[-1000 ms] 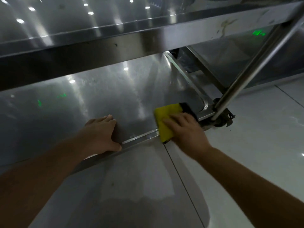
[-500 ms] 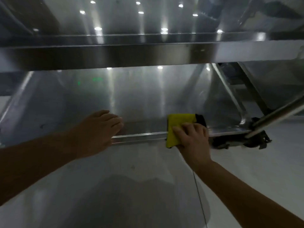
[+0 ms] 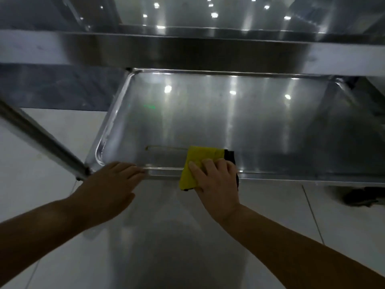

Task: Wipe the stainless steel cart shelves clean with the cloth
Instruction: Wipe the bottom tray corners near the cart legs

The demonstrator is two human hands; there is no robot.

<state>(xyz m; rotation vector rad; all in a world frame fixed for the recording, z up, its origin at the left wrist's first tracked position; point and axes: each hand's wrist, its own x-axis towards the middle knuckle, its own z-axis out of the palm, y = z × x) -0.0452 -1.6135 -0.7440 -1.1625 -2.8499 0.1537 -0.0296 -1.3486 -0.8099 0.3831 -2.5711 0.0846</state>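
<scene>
The cart's bottom shelf (image 3: 218, 122) is a shiny steel tray with a raised rim, seen under the upper shelf (image 3: 187, 51). A yellow cloth (image 3: 200, 157) with a black edge is draped over the tray's near rim. My right hand (image 3: 216, 180) lies on the cloth, fingers bent over it and pressing it onto the rim. My left hand (image 3: 110, 188) rests with straight fingers on the near rim, close to the front left corner.
A steel cart leg (image 3: 39, 140) slants down to the tray's front left corner. A dark caster (image 3: 360, 198) shows under the right end. White floor tiles (image 3: 333, 222) surround the cart.
The view has swung so the whole bottom shelf shows. The cloth under my right hand has slid left along the near rim. My left hand now sits near the front left corner.
</scene>
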